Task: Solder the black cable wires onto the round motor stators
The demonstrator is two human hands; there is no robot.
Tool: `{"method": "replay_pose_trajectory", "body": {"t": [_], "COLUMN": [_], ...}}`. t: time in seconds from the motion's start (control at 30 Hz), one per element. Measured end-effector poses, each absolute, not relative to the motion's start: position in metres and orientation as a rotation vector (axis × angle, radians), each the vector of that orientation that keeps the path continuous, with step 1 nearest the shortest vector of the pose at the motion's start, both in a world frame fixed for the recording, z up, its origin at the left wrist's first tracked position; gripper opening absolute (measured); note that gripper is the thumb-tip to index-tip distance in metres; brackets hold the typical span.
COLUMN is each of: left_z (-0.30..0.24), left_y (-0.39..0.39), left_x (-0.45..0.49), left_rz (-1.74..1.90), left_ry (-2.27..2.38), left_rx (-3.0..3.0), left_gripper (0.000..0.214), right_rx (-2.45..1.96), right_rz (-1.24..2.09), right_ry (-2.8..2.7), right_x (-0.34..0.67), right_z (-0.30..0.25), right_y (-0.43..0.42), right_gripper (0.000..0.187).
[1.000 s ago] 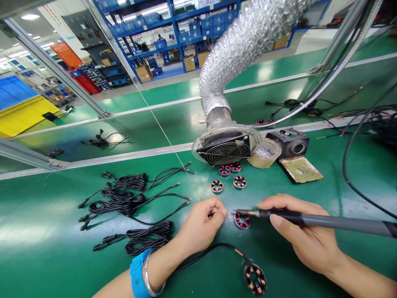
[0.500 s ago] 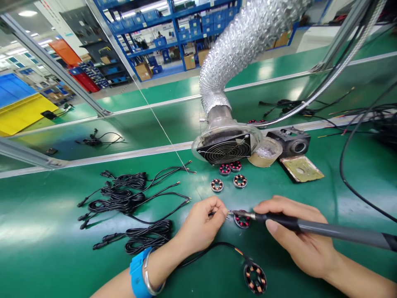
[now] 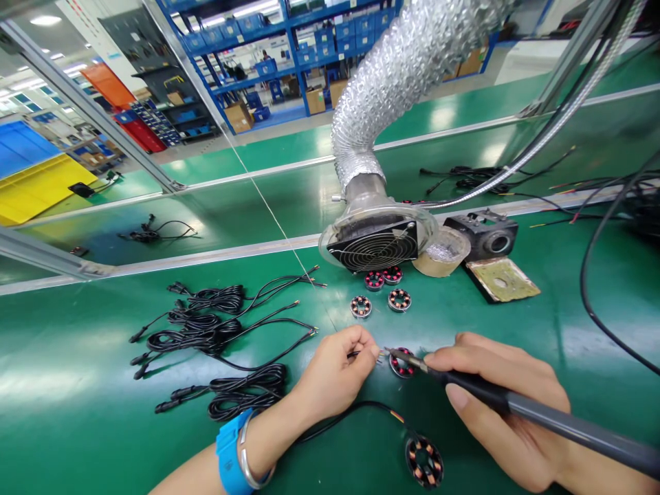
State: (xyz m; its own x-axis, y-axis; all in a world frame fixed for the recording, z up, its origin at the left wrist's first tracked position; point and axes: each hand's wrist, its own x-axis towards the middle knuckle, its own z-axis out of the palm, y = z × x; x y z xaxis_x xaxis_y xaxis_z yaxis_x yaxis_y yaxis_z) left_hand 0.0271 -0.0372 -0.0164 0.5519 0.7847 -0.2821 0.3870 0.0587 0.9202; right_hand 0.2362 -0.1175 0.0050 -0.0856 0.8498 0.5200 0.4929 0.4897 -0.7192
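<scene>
My left hand (image 3: 337, 371), with a blue wristband and a silver bangle, pinches the end of a black cable; thin bare-tipped wires (image 3: 380, 355) stick out past the fingertips. In my right hand (image 3: 515, 405) is a soldering iron (image 3: 567, 423), gripped like a pen, its tip pointing left close to those wires. Whether tip and wires touch, I cannot tell. Beneath the tip lies a motor stator ring (image 3: 397, 370) with red coils, partly covered by the iron. A stator with copper coils (image 3: 411, 455) rests nearer to me, joined to a black cable (image 3: 361, 405).
Coiled black cables (image 3: 247, 392) lie to the left. Several stator rings (image 3: 360, 307) sit below a fume extractor fan (image 3: 374, 249) on a silver duct (image 3: 407, 75). Beside it stand a round tub (image 3: 442, 265), an iron holder (image 3: 482, 234) and a yellowish sponge tray (image 3: 502, 280).
My right hand has shifted slightly right, and the iron's rear end has dropped, tilting the handle more steeply. The tip has moved only a little. My left hand stays in place.
</scene>
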Motion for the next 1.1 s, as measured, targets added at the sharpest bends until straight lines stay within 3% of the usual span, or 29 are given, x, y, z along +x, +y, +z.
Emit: {"method": "replay_pose_trajectory", "body": {"t": [0.33, 0.6, 0.83, 1.1], "left_z": [-0.017, -0.012, -0.004, 0.013], "left_y": [-0.037, -0.035, -0.036, -0.038], "left_x": [0.027, 0.026, 0.023, 0.021], "left_rz": [0.402, 0.337, 0.205, 0.19], "left_ry": [1.019, 0.98, 0.934, 0.955], "left_rx": [1.543, 1.543, 1.658, 1.916], "left_gripper": [0.024, 0.026, 0.027, 0.019], "right_rx": [-1.132, -1.154, -1.058, -1.001], "right_rz": [0.441, 0.363, 0.395, 0.359], "right_ry": [-1.725, -1.77, -1.92, -1.939], "right_x": [0.237, 0.233, 0.215, 0.216], "right_z": [0.003, -0.008, -0.026, -0.021], "right_y": [-0.117, -0.105, -0.089, -0.093], "right_gripper": [0.027, 0.039, 0.024, 0.029]}}
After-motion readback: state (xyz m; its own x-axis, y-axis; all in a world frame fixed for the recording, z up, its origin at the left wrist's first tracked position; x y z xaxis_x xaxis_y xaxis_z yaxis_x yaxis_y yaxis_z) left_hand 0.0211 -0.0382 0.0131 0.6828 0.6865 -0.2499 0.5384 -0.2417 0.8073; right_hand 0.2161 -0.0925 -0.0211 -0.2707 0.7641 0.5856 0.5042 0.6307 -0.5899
